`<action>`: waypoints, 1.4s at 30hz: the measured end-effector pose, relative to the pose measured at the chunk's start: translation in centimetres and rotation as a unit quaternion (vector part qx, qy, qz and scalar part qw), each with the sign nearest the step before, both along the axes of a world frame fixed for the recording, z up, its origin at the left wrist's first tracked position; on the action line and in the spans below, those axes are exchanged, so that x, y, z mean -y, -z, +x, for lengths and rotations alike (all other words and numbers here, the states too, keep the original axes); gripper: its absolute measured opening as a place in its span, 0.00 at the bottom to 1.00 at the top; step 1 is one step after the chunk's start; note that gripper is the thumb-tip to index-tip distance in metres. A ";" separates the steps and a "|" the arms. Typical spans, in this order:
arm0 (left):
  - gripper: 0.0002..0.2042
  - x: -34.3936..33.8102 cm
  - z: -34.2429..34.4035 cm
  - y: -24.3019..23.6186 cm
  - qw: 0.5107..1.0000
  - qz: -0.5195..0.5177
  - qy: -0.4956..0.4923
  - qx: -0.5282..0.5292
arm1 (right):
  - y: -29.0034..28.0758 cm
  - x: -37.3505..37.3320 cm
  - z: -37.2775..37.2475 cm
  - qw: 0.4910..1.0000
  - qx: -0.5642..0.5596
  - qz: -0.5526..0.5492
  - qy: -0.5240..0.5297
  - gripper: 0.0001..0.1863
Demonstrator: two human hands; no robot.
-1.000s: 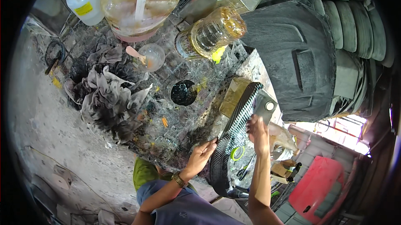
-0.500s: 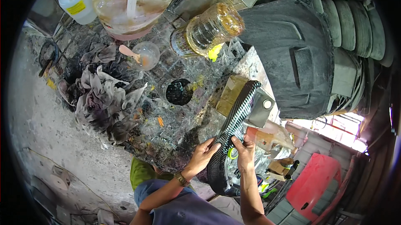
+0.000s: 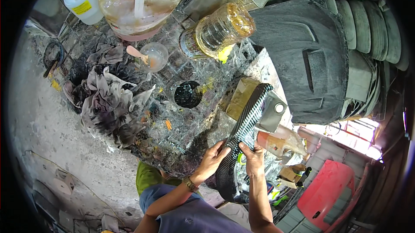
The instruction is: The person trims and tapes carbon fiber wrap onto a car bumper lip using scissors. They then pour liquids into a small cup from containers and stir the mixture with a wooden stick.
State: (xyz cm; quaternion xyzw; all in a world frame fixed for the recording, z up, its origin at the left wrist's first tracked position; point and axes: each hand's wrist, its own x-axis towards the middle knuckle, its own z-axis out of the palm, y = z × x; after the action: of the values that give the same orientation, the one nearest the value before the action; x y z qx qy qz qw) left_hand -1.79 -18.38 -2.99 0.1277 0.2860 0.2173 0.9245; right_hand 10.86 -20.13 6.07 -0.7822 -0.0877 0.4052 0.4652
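Head view, woven strip [image 3: 244, 125]: right of the dark cup [image 3: 187, 94], nearer the person.
Left hand [image 3: 211, 160]: fingers gripping the strip's left edge.
Right hand [image 3: 254, 160]: fingers pinching its right edge.
Rags [image 3: 108, 110]: left of the cup.
Bottle [image 3: 220, 32]: beyond the cup, rightward.

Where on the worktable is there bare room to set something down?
The widest patch lies between the black-filled cup, the rag pile and the left hand, though small orange scraps sit within it. A narrower strip separates that cup from the yellowish block. Crowded: the far side, with jug, bucket and big metal can, and right of the right hand.
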 end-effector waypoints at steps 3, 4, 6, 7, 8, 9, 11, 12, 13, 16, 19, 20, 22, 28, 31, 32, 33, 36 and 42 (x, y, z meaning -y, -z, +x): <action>0.17 0.0 0.1 0.1 1.000 -0.010 -0.009 0.016 | 0.2 0.3 0.3 1.000 -0.003 -0.001 0.000 0.12; 0.18 0.1 0.2 0.2 1.000 -0.012 -0.009 0.021 | 0.2 0.4 0.3 1.000 -0.001 -0.003 -0.001 0.12; 0.18 0.1 0.2 0.3 1.000 -0.014 -0.010 0.025 | 0.1 0.2 0.3 1.000 0.001 -0.005 -0.005 0.12; 0.19 0.2 0.2 0.3 0.999 -0.016 -0.016 0.028 | 0.1 0.2 0.3 1.000 0.003 -0.007 -0.009 0.11; 0.19 0.2 0.2 0.3 0.999 -0.019 -0.022 0.031 | 0.1 0.2 0.3 1.000 0.002 -0.007 -0.009 0.11; 0.19 0.2 0.2 0.3 0.999 -0.019 -0.022 0.031 | 0.1 0.2 0.3 1.000 0.006 -0.008 -0.014 0.11; 0.20 0.2 0.3 0.3 1.000 -0.007 -0.020 0.018 | 0.0 0.1 0.3 1.000 0.010 -0.009 -0.020 0.11; 0.20 0.3 0.3 0.4 1.000 -0.007 -0.020 0.017 | 0.0 0.0 0.3 1.000 0.008 -0.006 -0.019 0.11; 0.21 0.4 0.4 0.4 0.999 -0.011 -0.024 0.018 | -0.1 0.0 0.2 1.000 0.006 -0.004 -0.018 0.11; 0.21 0.6 0.4 0.7 0.999 -0.010 -0.026 0.018 | -0.2 -0.3 0.1 1.000 0.009 -0.002 -0.023 0.11; 0.21 0.5 0.5 0.6 0.999 -0.009 -0.029 0.018 | 0.1 0.3 0.6 0.999 0.008 -0.009 -0.034 0.11; 0.21 0.5 0.6 0.5 0.999 -0.011 -0.033 0.016 | 0.2 0.4 0.6 0.999 0.009 -0.009 -0.033 0.11; 0.20 1.0 0.2 1.6 1.000 -0.006 -0.021 0.005 | 0.3 0.2 0.5 1.000 0.024 0.016 -0.011 0.11; 0.17 -1.6 -0.5 0.0 0.983 -0.175 0.035 0.048 | -0.4 2.7 1.0 1.000 0.010 0.000 0.029 0.11; 0.18 -0.8 0.0 1.0 0.992 -0.120 0.036 0.009 | -1.2 2.0 -0.4 0.999 0.031 -0.044 -0.009 0.09; 0.18 -0.3 0.3 1.5 0.996 -0.083 0.018 -0.017 | -1.5 1.9 -1.0 0.998 0.033 -0.055 -0.019 0.09; 0.18 -0.4 0.5 1.2 0.996 -0.083 0.021 -0.015 | -1.8 2.2 -1.2 0.997 0.039 -0.067 -0.025 0.08; 0.18 -0.7 0.9 1.0 0.998 -0.005 0.017 -0.058 | -1.7 3.7 -1.2 0.995 0.051 -0.079 -0.022 0.06; 0.15 0.1 1.2 2.6 0.995 0.096 -0.021 -0.032 | -1.7 3.9 -1.4 0.995 0.043 -0.076 -0.037 0.05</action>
State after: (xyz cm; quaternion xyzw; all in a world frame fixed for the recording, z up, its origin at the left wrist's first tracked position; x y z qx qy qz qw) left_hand -0.61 -18.50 -5.62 0.2166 0.2955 0.2586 0.8938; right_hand 9.45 -23.98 7.81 -0.8282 -0.1055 0.3935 0.3848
